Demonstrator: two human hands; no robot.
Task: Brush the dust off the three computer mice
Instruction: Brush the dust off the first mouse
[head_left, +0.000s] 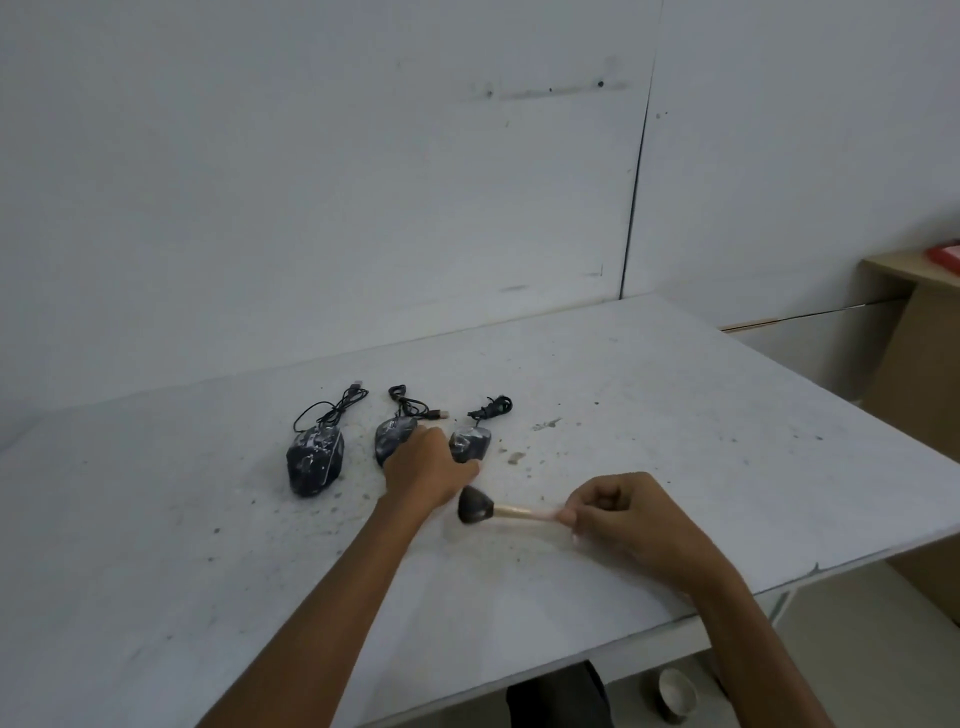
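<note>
Fingers (570, 516), right hand (631, 522), pinch brush (511, 512), head leftward; left hand (426, 467) holds middle mouse (392, 437)

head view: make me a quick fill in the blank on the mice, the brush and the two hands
1. The table holds ___ dusty mice in a row, cables at the far end.
2. The left hand lies over the ___ one of the row.
3. The right hand pinches the pale handle of the ___.

Missing words: three; middle; brush
</note>
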